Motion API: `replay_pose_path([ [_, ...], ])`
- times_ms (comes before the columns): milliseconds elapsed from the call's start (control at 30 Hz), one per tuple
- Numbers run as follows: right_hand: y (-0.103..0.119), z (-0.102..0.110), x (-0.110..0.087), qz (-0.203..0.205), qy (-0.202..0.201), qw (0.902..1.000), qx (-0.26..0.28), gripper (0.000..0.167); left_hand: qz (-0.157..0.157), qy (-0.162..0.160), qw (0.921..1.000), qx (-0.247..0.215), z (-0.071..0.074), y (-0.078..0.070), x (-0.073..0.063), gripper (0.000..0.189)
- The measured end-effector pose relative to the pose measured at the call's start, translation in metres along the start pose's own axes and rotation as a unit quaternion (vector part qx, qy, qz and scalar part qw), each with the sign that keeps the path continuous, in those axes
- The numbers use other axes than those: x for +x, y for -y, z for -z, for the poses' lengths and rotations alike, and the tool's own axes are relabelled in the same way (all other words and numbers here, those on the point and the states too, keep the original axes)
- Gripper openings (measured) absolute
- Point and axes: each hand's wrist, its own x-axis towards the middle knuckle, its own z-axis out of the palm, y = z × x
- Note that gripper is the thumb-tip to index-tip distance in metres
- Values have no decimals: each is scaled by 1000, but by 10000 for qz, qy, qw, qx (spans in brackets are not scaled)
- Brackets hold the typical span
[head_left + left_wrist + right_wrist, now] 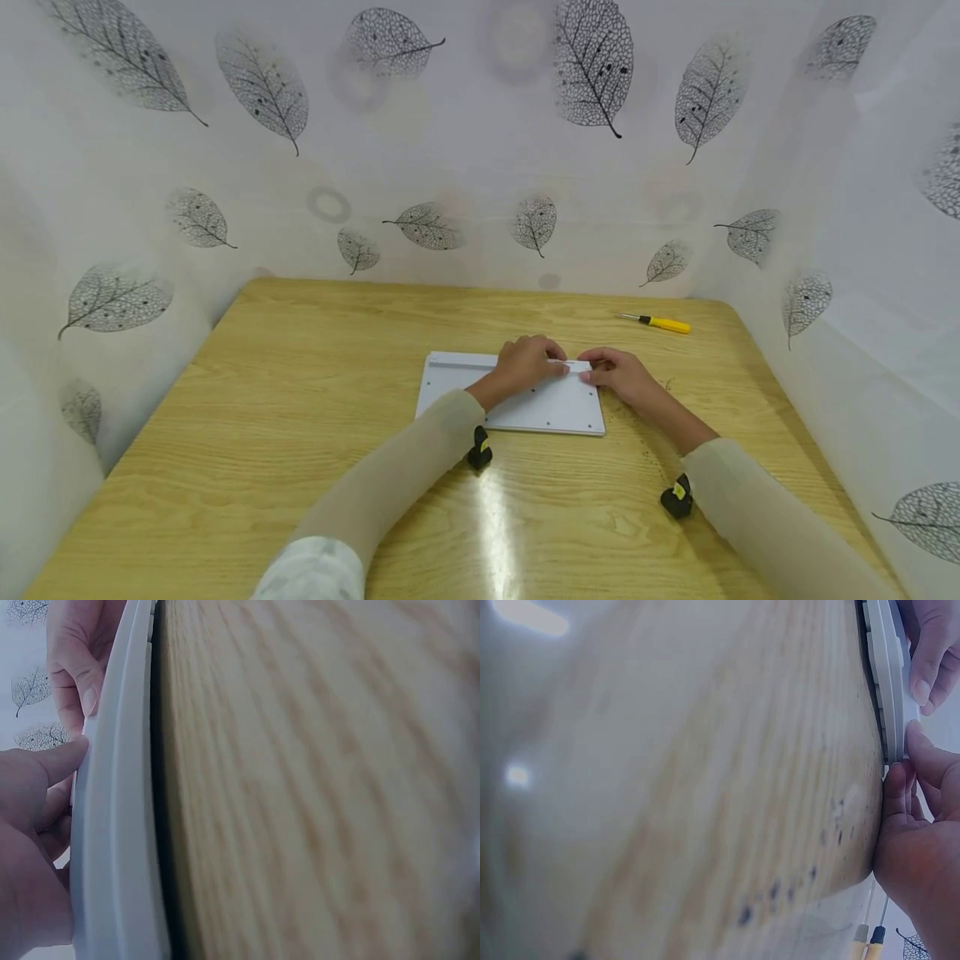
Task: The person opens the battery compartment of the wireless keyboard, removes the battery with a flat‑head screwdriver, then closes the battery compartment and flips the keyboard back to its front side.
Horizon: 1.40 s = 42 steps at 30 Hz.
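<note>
Nearest: two beige sleeves (772, 504), forearms reaching inward over the table (300, 358), a pale patterned cuff (313, 571) above the left elbow end. Small black mounts (480, 450) with yellow marks, one below each wrist. Streak of light on the glossy wood between the arms; dark specks near the right forearm.

Beyond, about mid-table: white keyboard (517, 410), flat, back upward, small dark holes dotted over it, key-like blocks along its underside as seen from the right wrist. Left hand (521, 360) crosses it, pinching the far edge toward the right end. Right hand (622, 375) pinches the far right corner, thumb on top, fingertips below. Thumbs close together, apart.

Farther, right: screwdriver (656, 323), yellow handle, shaft pointing left. Behind everything, white hanging cloth (480, 167) printed with dark skeleton leaves.
</note>
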Motion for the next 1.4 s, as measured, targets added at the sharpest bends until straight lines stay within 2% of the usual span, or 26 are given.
replay_pose_path([
  [233,0,1,0,-24,15,10000,33,48,52,56,9999,113,1,-2,1,18],
  [700,1,0,-1,-36,3,10000,82,49,30,118,9999,-40,-1,1,1,21],
  [1133,1,-1,0,-90,13,10000,16,43,96,116,9998,-128,2,-1,0,16],
  [1400,1,-1,-3,31,-33,10000,-8,48,61,244,9986,-462,6,-1,-2,13],
])
